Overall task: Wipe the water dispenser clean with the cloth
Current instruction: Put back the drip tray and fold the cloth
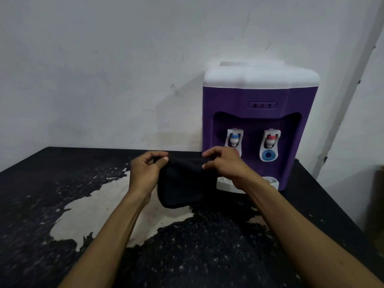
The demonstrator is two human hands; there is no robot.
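Our left hand [145, 173] pinches the left top corner of the black cloth [182, 183], which hangs above the worn black table [52, 194]. Our right hand [224, 165] grips the other corner, and at far right the purple water dispenser [259, 100] stands against the wall [104, 69].

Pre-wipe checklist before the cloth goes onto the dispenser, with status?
1. Grip on cloth: ok, left hand and right hand pinch its top edge.
2. water dispenser upright on table: ok.
3. Dispenser top and front panel unobstructed: ok.
4. Cloth dampness: cannot tell.
5. drip tray seated: cannot tell, right hand hides part of it.
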